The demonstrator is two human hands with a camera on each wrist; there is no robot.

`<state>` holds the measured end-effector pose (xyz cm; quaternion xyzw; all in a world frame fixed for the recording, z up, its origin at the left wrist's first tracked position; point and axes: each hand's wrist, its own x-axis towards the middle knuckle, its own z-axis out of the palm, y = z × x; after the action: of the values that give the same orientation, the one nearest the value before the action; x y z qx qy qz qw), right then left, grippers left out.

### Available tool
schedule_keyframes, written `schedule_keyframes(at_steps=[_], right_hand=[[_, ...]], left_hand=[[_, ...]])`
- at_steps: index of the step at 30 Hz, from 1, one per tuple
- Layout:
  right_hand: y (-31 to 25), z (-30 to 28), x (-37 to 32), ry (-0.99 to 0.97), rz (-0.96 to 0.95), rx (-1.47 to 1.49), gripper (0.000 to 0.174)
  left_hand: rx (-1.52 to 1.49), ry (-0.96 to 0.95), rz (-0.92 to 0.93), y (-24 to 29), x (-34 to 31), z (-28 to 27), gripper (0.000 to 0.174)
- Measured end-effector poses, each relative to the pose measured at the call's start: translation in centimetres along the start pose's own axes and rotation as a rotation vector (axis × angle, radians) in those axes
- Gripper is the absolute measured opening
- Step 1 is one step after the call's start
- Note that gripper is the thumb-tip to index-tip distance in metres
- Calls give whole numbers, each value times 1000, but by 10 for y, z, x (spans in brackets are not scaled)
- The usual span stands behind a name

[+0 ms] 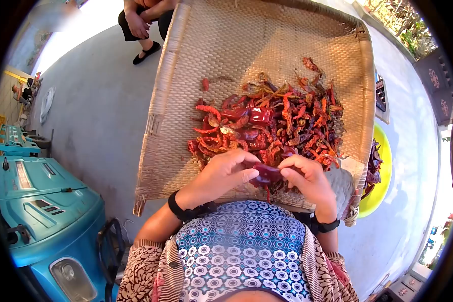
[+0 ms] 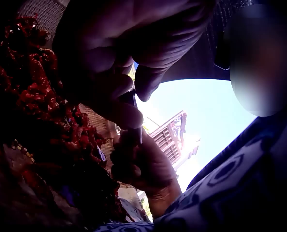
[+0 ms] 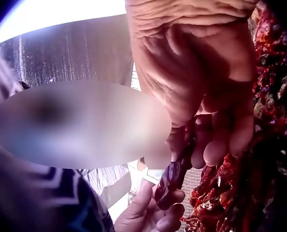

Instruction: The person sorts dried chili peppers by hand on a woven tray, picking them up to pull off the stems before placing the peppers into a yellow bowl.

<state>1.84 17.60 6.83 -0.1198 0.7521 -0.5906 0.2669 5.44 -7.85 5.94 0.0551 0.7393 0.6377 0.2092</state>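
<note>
A dark red, wrinkled dried chili pepper (image 1: pixel 268 175) spans the gap between my two hands, close to my body. My left hand (image 1: pixel 220 175) pinches one end of it between thumb and fingers. At its other end my right hand (image 1: pixel 311 180) grips it the same way. In the right wrist view the pepper (image 3: pixel 172 176) looks dark purple and creased. Just beyond the hands, a heap of dried red chilies (image 1: pixel 267 126) lies on a woven mat (image 1: pixel 221 55) with raised edges. The left wrist view is dark, and the fingers mostly hide the pepper there.
A yellow-green basin (image 1: pixel 382 176) holding dark chilies stands right of the mat. A blue vehicle (image 1: pixel 50 216) is close on my left. Another person (image 1: pixel 141 22) sits past the mat's far left edge. Grey concrete floor (image 1: pixel 100 100) surrounds the mat.
</note>
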Motion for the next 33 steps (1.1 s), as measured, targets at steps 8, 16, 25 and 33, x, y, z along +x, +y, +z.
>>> schedule_keyframes(at_steps=[8, 16, 25, 33], right_hand=[[43, -86, -46, 888, -172, 642, 22], [77, -108, -47, 913, -248, 1053, 28], [21, -16, 12, 377, -121, 293, 16], [-6, 9, 25, 67, -61, 17, 31]], left_hand=[[860, 363, 243, -14, 22, -14, 29], [994, 408, 74, -13, 30, -13, 23], [961, 456, 79, -12, 30, -10, 20], [839, 462, 189, 2, 6, -8, 16]])
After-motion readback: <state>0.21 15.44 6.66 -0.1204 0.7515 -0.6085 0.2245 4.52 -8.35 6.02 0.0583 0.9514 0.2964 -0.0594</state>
